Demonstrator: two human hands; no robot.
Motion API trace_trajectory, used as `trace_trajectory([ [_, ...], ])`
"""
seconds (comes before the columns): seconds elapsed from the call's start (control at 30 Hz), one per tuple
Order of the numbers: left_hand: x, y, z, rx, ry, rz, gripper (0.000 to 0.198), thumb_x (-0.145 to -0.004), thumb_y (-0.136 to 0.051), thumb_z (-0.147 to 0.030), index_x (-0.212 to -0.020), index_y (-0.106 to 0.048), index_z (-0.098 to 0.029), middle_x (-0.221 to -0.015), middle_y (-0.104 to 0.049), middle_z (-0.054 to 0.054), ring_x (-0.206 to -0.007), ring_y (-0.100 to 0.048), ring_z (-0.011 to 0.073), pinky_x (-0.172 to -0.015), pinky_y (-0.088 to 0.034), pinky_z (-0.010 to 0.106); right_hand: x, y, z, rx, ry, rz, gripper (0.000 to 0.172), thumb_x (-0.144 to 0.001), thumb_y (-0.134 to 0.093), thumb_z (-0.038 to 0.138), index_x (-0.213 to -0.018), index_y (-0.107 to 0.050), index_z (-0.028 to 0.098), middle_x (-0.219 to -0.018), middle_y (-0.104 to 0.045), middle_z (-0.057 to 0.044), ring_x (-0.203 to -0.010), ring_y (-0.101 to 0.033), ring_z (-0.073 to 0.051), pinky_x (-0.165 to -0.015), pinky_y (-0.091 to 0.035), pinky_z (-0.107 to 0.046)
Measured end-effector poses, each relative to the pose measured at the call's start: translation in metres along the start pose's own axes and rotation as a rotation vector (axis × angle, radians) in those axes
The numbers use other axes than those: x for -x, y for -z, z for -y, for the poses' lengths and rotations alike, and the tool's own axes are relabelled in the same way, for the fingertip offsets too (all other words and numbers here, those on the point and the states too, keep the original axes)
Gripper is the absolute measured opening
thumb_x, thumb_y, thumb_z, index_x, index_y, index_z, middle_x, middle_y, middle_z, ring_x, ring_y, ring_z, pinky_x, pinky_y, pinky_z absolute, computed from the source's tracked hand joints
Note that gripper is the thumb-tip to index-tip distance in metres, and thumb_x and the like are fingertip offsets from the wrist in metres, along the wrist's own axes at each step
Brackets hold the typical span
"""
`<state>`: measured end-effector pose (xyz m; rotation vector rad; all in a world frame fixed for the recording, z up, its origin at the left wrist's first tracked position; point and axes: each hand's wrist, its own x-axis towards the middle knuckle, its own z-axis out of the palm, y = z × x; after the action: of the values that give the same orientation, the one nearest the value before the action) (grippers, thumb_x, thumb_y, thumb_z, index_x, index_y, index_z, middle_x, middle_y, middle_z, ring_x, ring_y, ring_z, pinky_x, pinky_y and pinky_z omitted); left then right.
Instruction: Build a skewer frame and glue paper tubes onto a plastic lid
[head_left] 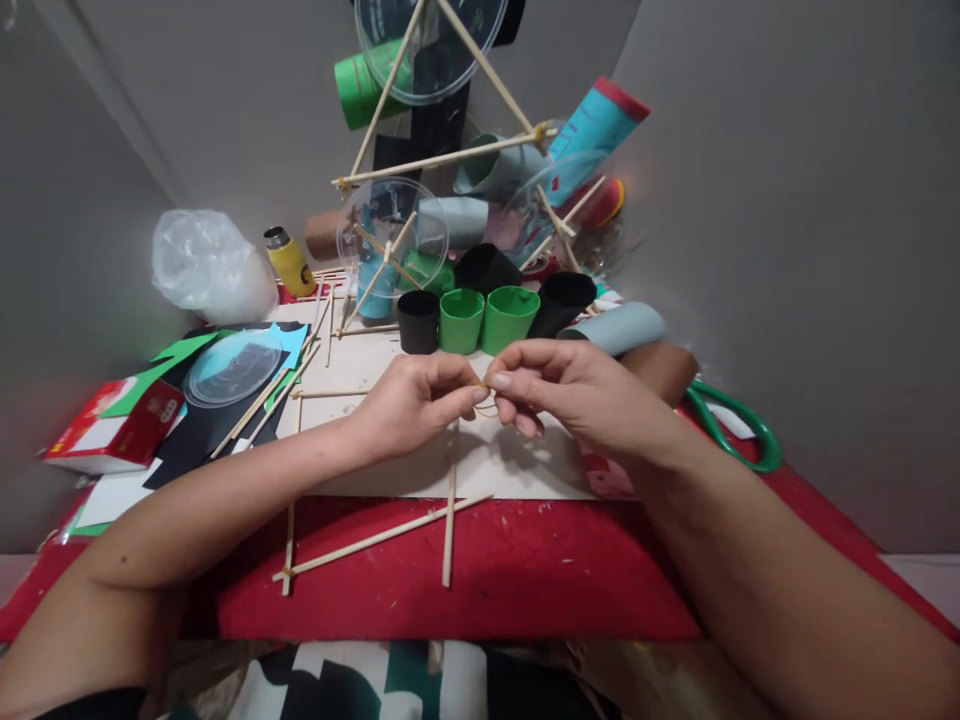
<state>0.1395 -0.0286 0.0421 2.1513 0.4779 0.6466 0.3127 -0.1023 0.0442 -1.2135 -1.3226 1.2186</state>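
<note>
Above the pale board (360, 465), my left hand (420, 400) pinches a thin yellowish rubber band (487, 407) between thumb and fingertips. My right hand (559, 385) grips the same band, its fingertips almost touching those of the left. A small loop hangs between them. Below lies a partial frame of wooden sticks, with one slanting stick (382, 537) bound at its left end to an upright-running stick (290, 540). Another stick (449, 530) crosses the slanting one near its right end; no band shows at that crossing. The far end of this stick is hidden beneath my hands.
Black and green paper cups (461, 325) stand behind my hands. A triangular stick frame (442, 158) with plastic lids rises beyond. Left are a red box (124, 430), loose sticks (274, 395) and a yellow bottle (290, 265). Right lies a green ring-shaped handle (769, 455).
</note>
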Motion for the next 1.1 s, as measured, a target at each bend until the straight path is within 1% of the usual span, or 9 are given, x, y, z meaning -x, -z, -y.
trace_trajectory([
  [0.13, 0.001, 0.006, -0.004, -0.199, -0.086, -0.096, 0.015, -0.086, -0.06, -0.024, -0.074, -0.065, -0.014, -0.062, -0.06, -0.003, -0.054, -0.048, 0.0067, -0.052, -0.037, 0.018, -0.001, 0.0, -0.002, -0.077, -0.074, 0.075, 0.034, -0.075, -0.068, 0.052, -0.074, -0.062, 0.018, -0.059, -0.068, -0.001, -0.036, -0.048, -0.006, -0.036, -0.034, -0.019],
  [0.23, 0.002, 0.01, -0.006, -0.289, -0.145, -0.096, 0.013, -0.086, -0.06, -0.023, -0.078, -0.066, -0.015, -0.065, -0.063, -0.002, -0.056, -0.05, 0.007, -0.054, -0.037, 0.018, -0.002, 0.001, -0.003, -0.149, -0.136, 0.146, 0.034, -0.072, -0.071, 0.05, -0.076, -0.06, 0.018, -0.058, -0.07, -0.002, -0.034, -0.048, -0.006, -0.034, -0.033, -0.018],
  [0.47, 0.004, 0.008, -0.015, -0.275, -0.179, -0.081, 0.013, -0.085, -0.061, -0.022, -0.076, -0.066, -0.014, -0.062, -0.06, -0.004, -0.053, -0.046, 0.0057, -0.052, -0.035, 0.017, -0.002, -0.001, -0.007, -0.21, -0.142, 0.243, 0.032, -0.068, -0.079, 0.041, -0.077, -0.059, 0.018, -0.058, -0.071, -0.001, -0.036, -0.054, -0.007, -0.036, -0.04, -0.016],
  [0.6, 0.003, 0.009, -0.024, -0.212, -0.122, -0.054, 0.019, -0.086, -0.059, -0.028, -0.073, -0.064, -0.015, -0.064, -0.061, -0.002, -0.057, -0.05, 0.0075, -0.054, -0.037, 0.018, 0.001, -0.002, -0.004, -0.126, -0.124, 0.327, 0.042, -0.068, -0.075, 0.055, -0.067, -0.068, 0.014, -0.053, -0.068, -0.002, -0.036, -0.055, -0.008, -0.037, -0.043, -0.018],
  [0.73, -0.001, 0.009, -0.012, -0.208, 0.079, -0.094, 0.038, -0.09, -0.049, -0.044, -0.067, -0.057, -0.015, -0.06, -0.056, -0.001, -0.053, -0.047, 0.009, -0.052, -0.036, 0.021, 0.0, 0.002, 0.001, -0.166, 0.014, 0.1, 0.052, -0.068, -0.071, 0.064, -0.079, -0.074, 0.013, -0.045, -0.062, 0.0, -0.033, -0.052, -0.008, -0.035, -0.039, -0.018],
  [0.83, -0.005, -0.001, 0.009, -0.525, 0.273, -0.02, 0.038, -0.084, -0.053, -0.047, -0.061, -0.056, -0.016, -0.055, -0.054, 0.001, -0.052, -0.047, 0.0128, -0.052, -0.033, 0.025, -0.003, 0.003, 0.002, -0.228, 0.098, -0.065, 0.052, -0.071, -0.07, 0.062, -0.082, -0.074, 0.012, -0.045, -0.061, 0.001, -0.032, -0.049, -0.006, -0.034, -0.037, -0.017],
  [0.9, -0.007, -0.01, 0.022, -0.679, 0.363, 0.057, 0.032, -0.078, -0.059, -0.046, -0.065, -0.062, -0.016, -0.062, -0.06, 0.005, -0.058, -0.053, 0.0173, -0.055, -0.035, 0.028, -0.005, 0.001, 0.001, -0.237, 0.111, -0.123, 0.053, -0.072, -0.068, 0.063, -0.081, -0.073, 0.012, -0.045, -0.061, 0.0, -0.032, -0.049, -0.006, -0.034, -0.036, -0.017],
  [1.0, -0.012, -0.016, 0.034, -0.7, 0.39, 0.081, 0.018, -0.075, -0.058, -0.032, -0.069, -0.065, -0.016, -0.067, -0.064, 0.007, -0.062, -0.057, 0.0192, -0.057, -0.036, 0.028, -0.007, -0.001, 0.0, -0.212, 0.103, -0.152, 0.054, -0.073, -0.066, 0.065, -0.081, -0.072, 0.012, -0.048, -0.063, -0.001, -0.033, -0.051, -0.007, -0.035, -0.037, -0.017],
  [1.1, -0.018, -0.013, 0.038, -0.657, 0.376, 0.092, 0.018, -0.078, -0.052, -0.024, -0.069, -0.065, -0.015, -0.065, -0.064, 0.004, -0.059, -0.056, 0.0156, -0.054, -0.035, 0.025, -0.01, 0.001, -0.004, -0.162, 0.095, -0.191, 0.054, -0.075, -0.064, 0.065, -0.08, -0.07, 0.012, -0.05, -0.064, -0.001, -0.035, -0.051, -0.007, -0.035, -0.037, -0.017],
])
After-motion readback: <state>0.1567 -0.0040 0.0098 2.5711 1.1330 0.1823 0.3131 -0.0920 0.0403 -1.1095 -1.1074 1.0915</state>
